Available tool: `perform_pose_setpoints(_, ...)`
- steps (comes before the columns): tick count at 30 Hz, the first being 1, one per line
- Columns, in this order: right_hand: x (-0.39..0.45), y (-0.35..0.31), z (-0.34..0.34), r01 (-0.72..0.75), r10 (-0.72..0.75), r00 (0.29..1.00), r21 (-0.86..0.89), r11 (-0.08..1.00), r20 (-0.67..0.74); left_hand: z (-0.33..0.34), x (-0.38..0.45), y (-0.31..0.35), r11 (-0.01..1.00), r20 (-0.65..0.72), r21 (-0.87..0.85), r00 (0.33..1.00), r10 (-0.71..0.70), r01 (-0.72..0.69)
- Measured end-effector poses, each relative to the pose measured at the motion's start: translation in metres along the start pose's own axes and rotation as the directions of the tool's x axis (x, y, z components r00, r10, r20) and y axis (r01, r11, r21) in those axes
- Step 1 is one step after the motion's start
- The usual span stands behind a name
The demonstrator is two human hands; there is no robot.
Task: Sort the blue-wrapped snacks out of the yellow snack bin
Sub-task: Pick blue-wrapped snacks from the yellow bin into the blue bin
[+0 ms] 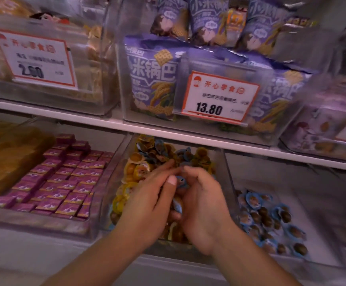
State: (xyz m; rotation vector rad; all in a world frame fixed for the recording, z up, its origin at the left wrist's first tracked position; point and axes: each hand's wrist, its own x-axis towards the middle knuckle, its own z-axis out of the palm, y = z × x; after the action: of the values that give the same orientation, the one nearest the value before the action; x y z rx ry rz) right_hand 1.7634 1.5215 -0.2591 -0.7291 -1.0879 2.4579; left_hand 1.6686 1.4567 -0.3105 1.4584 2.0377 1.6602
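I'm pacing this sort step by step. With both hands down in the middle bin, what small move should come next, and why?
Probably carry the right hand to the bin on the right and drop its load. That hand already grips blue-wrapped snacks, the right-hand bin holds only blue-wrapped pieces, and more blue ones remain at the back of the yellow snack bin, where the left hand is picking.

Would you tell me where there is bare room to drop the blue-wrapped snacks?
The right-hand bin has bare floor behind and to the right of its blue-wrapped pile. The yellow snack bin is heaped full, with both hands in it. The purple-box bin is packed.
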Motion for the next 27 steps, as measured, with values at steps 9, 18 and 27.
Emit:
perform_pose_setpoints(9,-0.02,-0.053,-0.072,0.252,-0.299,0.927,-0.216,0.943,-0.226,0.018,0.002,0.009,0.986,0.077,0.013,0.984,0.163,-0.164)
perform_pose_setpoints(18,0.023,-0.11,-0.202,0.187,-0.301,0.717,-0.242,0.952,-0.629,0.032,0.004,0.003,0.837,0.442,0.454,0.893,0.088,-0.307)
perform_pose_setpoints(27,0.02,-0.093,-0.162,0.275,-0.748,0.628,-0.839,0.47,-0.213,0.044,0.01,0.008,0.745,0.555,0.526,0.829,0.066,-0.411)
